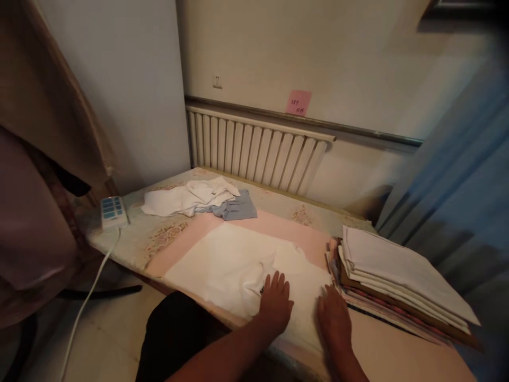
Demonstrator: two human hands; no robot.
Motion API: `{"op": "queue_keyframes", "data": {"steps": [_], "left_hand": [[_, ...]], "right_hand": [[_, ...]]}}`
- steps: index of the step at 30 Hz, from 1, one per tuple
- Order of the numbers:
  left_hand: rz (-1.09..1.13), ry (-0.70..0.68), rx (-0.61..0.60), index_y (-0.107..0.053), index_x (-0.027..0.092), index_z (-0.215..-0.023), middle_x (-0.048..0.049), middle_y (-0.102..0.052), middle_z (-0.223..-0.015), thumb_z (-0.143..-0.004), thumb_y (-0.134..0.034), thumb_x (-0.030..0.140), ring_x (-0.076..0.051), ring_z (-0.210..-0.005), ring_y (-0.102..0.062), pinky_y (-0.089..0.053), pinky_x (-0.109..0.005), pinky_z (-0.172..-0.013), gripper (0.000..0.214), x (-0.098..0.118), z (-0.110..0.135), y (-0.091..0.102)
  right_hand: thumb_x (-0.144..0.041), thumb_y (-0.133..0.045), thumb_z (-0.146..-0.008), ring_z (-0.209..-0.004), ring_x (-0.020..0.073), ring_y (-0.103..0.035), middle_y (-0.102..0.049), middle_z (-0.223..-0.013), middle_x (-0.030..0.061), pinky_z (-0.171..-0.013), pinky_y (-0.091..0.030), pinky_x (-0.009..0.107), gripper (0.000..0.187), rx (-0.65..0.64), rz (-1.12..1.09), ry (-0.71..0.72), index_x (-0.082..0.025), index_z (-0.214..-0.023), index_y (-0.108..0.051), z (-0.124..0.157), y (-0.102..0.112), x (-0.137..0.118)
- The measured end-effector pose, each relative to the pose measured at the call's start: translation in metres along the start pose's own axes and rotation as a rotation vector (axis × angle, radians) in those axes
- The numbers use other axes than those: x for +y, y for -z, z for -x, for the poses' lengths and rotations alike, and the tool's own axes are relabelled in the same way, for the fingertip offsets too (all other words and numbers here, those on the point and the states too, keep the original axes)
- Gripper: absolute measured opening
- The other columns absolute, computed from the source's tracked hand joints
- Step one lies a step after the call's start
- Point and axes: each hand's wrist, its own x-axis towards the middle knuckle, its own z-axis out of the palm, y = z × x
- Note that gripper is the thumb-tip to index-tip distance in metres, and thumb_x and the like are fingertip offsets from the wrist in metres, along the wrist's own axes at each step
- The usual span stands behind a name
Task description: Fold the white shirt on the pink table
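A white garment [230,265] lies spread flat on the padded board [159,239] in front of me. My left hand [275,301] rests flat on its near edge, fingers stretched out. My right hand [333,316] lies flat on the same cloth a little to the right, fingers forward, close to a stack of folded cloths [397,281]. Neither hand grips anything.
Crumpled white clothes [186,199] and a blue-grey garment [236,208] lie at the board's far side. A power strip [113,212] with a white cable sits on the left corner. A radiator [254,151] lines the wall. A blue curtain [457,175] hangs at right.
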Motion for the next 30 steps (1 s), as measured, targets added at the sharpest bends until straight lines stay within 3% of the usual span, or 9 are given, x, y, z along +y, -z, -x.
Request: {"op": "queue_keyframes", "data": {"steps": [3, 7, 12, 30], "left_hand": [[-0.034, 0.058, 0.008, -0.049, 0.016, -0.136, -0.0131, -0.039, -0.148, -0.093, -0.038, 0.049, -0.031, -0.141, -0.025, -0.018, -0.055, -0.114, 0.056, -0.023, -0.001, 0.003], [-0.05, 0.136, 0.065, -0.047, 0.019, -0.138, -0.0111, -0.041, -0.148, -0.092, -0.04, 0.049, -0.032, -0.139, -0.029, -0.024, -0.056, -0.112, 0.056, -0.05, 0.009, -0.008], [-0.072, 0.102, 0.15, -0.041, 0.02, -0.141, -0.0092, -0.041, -0.148, -0.092, -0.041, 0.045, -0.03, -0.14, -0.029, -0.027, -0.053, -0.111, 0.055, -0.062, 0.019, -0.015], [-0.089, 0.085, 0.14, -0.043, 0.022, -0.14, -0.0078, -0.043, -0.147, -0.092, -0.04, 0.044, -0.028, -0.139, -0.031, -0.028, -0.052, -0.111, 0.052, -0.061, 0.017, -0.012]], "right_hand": [[-0.04, -0.031, -0.092, -0.129, 0.0305, -0.044, -0.053, -0.134, 0.0209, -0.108, -0.034, 0.045, 0.054, 0.027, 0.094, 0.302, -0.006, -0.125, -0.055, 0.012, -0.025, -0.014], [-0.041, -0.031, -0.095, -0.131, 0.0326, -0.042, -0.054, -0.134, 0.0182, -0.108, -0.031, 0.051, 0.05, -0.053, 0.214, 0.433, -0.011, -0.125, -0.057, 0.028, -0.05, -0.017], [-0.037, -0.031, -0.095, -0.133, 0.0323, -0.039, -0.05, -0.139, 0.0163, -0.11, -0.026, 0.053, 0.048, -0.098, 0.315, 0.442, -0.012, -0.129, -0.056, 0.036, -0.052, -0.017], [-0.033, -0.034, -0.095, -0.133, 0.0301, -0.04, -0.051, -0.138, 0.0149, -0.11, -0.026, 0.05, 0.044, -0.082, 0.291, 0.419, -0.012, -0.128, -0.056, 0.034, -0.042, -0.024]]}}
